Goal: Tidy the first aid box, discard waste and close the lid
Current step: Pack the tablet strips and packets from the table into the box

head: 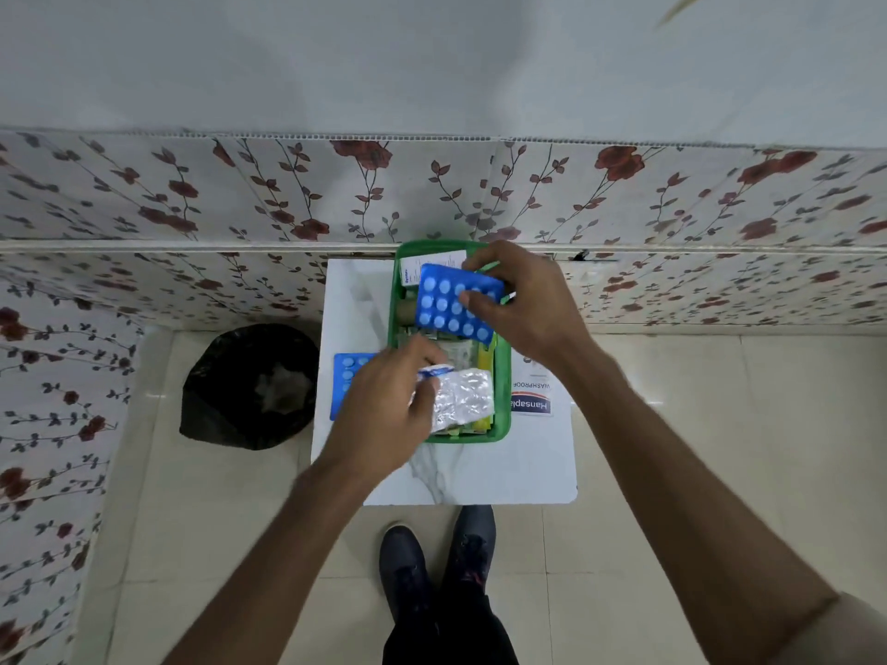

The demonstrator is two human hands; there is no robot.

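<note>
A green first aid box (503,400) stands open on a small white marble-patterned table (480,472). My right hand (523,300) grips a blue blister strip of white tablets (449,307) above the far half of the box. My left hand (384,410) holds a silver foil blister strip (463,398) over the near half. Papers, sachets and a white leaflet (432,266) lie inside the box. A second blue blister strip (348,376) lies on the table left of the box, partly hidden by my left hand. No lid is visible.
A bin lined with a black bag (249,386) stands on the floor left of the table. A white Hansaplast carton (533,400) lies right of the box. Floral wall panels rise behind the table. My shoes (437,559) are at the table's near edge.
</note>
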